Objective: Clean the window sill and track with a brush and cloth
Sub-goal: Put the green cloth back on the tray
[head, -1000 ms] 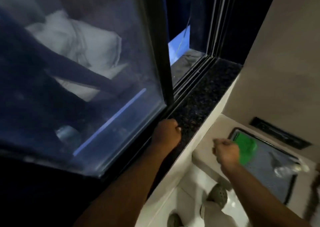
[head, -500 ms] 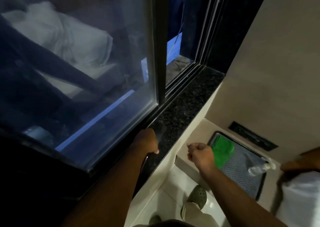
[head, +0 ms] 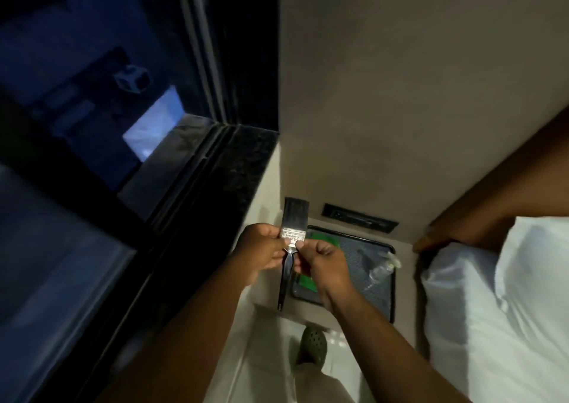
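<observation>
Both hands meet in front of the person's chest around 1 flat paintbrush with dark bristles, a silver metal ferrule and a slim black handle (head: pixel 294 233). The left hand (head: pixel 261 253) is curled, its thumb and fingertips pinching the left edge of the ferrule and the top of the handle. The right hand (head: pixel 323 264) is likewise half-closed, its thumb and forefinger gripping the ferrule's right edge just below the bristles, the remaining fingers folded toward the palm. The brush stands nearly upright between the 2 hands, bristles pointing up and away, the handle running down past the palms with its tip hanging free below them.

Taking the brush as the landmark: directly behind and to its right lies a dark rectangular tray with a grey mesh lining (head: pixel 391 279), resting on a beige ledge. A bright green cloth (head: pixel 326 241) sits in the tray's near-left part, partly hidden behind the right hand, and a clear plastic bottle (head: pixel 381 268) lies on its side further right in the tray. Left of the brush and slightly above it runs the black speckled stone window sill (head: pixel 243 168), with the dark grooved window track (head: pixel 191 171) just beyond the sill and dark glass further left. Below the brush, a grey perforated clog (head: pixel 312 345) stands on the pale floor. Far right of the brush a white pillow (head: pixel 498 304) fills the edge of the view.
</observation>
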